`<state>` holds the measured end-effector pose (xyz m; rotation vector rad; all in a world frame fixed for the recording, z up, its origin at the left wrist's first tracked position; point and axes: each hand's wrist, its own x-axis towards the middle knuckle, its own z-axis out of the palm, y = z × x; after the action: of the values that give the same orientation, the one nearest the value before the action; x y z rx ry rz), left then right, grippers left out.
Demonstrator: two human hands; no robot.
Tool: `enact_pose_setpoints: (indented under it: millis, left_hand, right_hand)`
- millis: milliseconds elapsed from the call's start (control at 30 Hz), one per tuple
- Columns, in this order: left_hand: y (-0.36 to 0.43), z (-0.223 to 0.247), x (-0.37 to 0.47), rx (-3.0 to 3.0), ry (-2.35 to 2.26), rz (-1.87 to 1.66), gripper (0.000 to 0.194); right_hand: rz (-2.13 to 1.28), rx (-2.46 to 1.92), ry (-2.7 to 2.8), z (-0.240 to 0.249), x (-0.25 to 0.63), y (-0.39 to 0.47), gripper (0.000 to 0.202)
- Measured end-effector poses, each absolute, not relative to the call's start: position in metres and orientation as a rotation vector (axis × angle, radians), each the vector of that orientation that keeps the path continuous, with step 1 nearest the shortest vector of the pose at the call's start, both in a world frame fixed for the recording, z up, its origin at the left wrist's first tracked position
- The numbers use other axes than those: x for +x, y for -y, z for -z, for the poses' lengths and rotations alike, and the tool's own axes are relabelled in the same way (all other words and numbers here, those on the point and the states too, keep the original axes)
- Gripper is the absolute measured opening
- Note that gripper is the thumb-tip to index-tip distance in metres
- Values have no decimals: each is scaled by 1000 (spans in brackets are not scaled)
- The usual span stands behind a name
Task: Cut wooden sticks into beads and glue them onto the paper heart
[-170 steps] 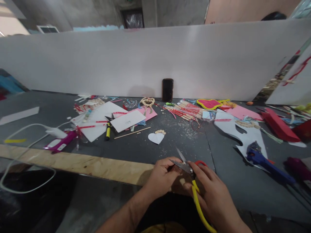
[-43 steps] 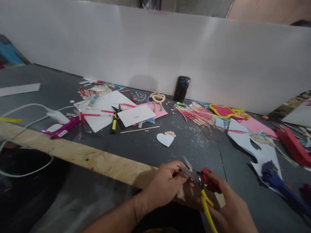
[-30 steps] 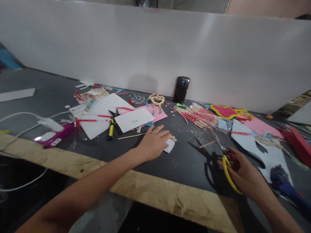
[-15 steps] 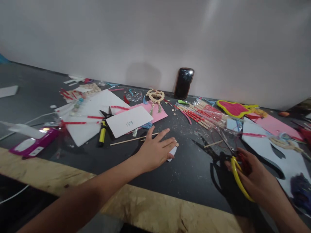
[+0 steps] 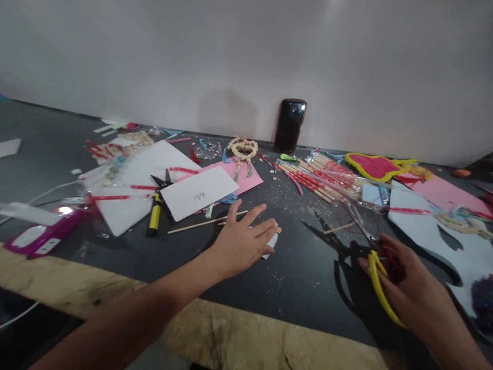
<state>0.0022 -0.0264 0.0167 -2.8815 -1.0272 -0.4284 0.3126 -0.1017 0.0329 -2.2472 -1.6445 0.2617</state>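
My left hand [image 5: 244, 237] lies palm down with spread fingers over a small white piece [image 5: 271, 245], mostly hidden beneath it. A small beige bit [image 5: 279, 230] shows by its fingertips. Thin wooden sticks [image 5: 196, 224] lie just behind that hand. At the right, my right hand [image 5: 402, 272] is closed round the yellow and red handles of a pair of scissors [image 5: 379, 285]. Their blades point away from me, over the dark table. A short stick piece [image 5: 339, 228] lies left of the blades.
A phone [image 5: 290, 126] leans on the wall. Bagged red-and-wood sticks [image 5: 311, 180], a white card [image 5: 199, 192] marked 154, yellow-black pliers [image 5: 154, 213], bead bracelets [image 5: 243, 149] and a purple device [image 5: 50, 231] lie about. White paper with cut-outs [image 5: 419, 216] is at the right.
The view has shifted slightly, so things at the left sit a little further left. My left hand stays spread over the white piece, and my right hand keeps hold of the scissors.
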Motion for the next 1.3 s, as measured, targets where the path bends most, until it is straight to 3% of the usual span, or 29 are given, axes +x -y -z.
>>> enact_pose_setpoints:
  millis: [1300]
  left_hand:
    - [28,-20,10,-2859,1040,432,35]
  right_hand:
    - [-332,-2215,1632,-30,311,105,67]
